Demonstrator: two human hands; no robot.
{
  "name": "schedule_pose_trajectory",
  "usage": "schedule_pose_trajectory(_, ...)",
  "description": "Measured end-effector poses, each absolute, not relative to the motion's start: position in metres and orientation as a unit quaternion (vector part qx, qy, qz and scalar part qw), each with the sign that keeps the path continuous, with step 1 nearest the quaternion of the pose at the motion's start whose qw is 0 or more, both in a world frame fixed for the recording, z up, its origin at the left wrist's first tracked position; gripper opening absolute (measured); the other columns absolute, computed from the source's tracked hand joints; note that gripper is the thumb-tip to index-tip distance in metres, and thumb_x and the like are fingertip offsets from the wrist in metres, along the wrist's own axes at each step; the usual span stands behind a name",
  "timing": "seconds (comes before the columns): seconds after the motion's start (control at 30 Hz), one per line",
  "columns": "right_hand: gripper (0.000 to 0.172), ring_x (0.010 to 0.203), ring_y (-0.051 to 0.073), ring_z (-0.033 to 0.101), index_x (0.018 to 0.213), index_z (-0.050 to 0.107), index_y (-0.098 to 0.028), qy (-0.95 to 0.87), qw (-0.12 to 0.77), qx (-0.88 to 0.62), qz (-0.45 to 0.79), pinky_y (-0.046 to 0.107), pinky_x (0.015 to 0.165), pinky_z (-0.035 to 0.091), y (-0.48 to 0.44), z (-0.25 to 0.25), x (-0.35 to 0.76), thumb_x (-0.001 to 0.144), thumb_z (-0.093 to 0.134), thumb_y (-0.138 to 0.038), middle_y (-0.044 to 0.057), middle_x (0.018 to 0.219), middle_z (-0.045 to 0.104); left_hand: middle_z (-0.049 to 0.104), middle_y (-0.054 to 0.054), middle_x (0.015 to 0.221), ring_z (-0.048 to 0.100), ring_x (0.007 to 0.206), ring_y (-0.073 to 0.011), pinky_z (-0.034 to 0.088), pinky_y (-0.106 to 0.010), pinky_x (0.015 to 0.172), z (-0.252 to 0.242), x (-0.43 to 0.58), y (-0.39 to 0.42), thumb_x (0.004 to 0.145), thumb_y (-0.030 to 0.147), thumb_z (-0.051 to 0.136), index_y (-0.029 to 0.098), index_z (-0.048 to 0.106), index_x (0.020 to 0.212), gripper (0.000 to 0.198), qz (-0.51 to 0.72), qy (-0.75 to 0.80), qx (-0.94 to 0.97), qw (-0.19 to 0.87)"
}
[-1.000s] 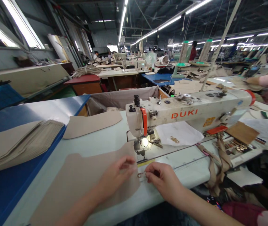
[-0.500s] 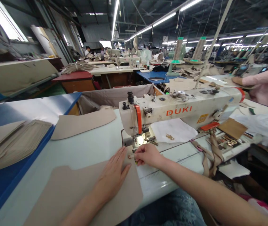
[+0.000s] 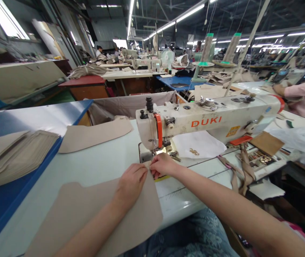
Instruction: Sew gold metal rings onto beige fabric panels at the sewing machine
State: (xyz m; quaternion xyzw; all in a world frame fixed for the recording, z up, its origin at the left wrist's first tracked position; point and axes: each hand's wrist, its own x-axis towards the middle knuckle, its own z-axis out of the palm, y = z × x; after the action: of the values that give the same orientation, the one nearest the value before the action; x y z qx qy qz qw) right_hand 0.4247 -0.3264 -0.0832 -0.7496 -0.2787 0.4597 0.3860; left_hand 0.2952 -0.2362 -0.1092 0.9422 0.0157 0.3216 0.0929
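The pale surface (image 3: 101, 167) is carrying the sewing machine (image 3: 208, 121), and the beige panel (image 3: 88, 210) is lying flat across it, corner pointing at the needle. The left hand (image 3: 131, 180) is curling down onto that corner, pinning it. The right hand (image 3: 163, 165) is pinching the same edge just before the presser foot, apparently holding it flat and square.

Bright ceiling strip lights (image 3: 184, 16); window glare left; edges warped, slightly soft.
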Motion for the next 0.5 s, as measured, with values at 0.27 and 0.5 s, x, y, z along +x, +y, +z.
schedule_pose_trajectory(0.27, 0.021, 0.043, 0.011, 0.059, 0.056, 0.057, -0.015, -0.358, 0.328, -0.786, 0.384, 0.018, 0.046, 0.046, -0.328, -0.083, 0.426, 0.071, 0.047, -0.005, -0.003, 0.048, 0.057, 0.066, -0.006, 0.075, 0.06, 0.072, -0.0168, 0.054, -0.03, 0.068, -0.11, 0.304, -0.241, 0.087, 0.012, 0.042, 0.017, 0.058, 0.071, 0.023, 0.346, -0.003, 0.935, 0.072)
schedule_pose_trajectory(0.5, 0.017, 0.094, 0.021, 0.059, 0.086, 0.068, -0.017, -0.493, 0.289, -0.8, 0.183, 0.031, 0.083, 0.041, -0.357, -0.084, 0.427, 0.087, 0.051, -0.017, 0.008, 0.092, 0.067, 0.065, -0.005, 0.073, 0.06, 0.071, -0.017, 0.054, -0.03, 0.068, -0.108, 0.305, -0.239, 0.084, 0.01, 0.045, 0.017, 0.057, 0.073, 0.018, 0.328, -0.003, 0.941, 0.086)
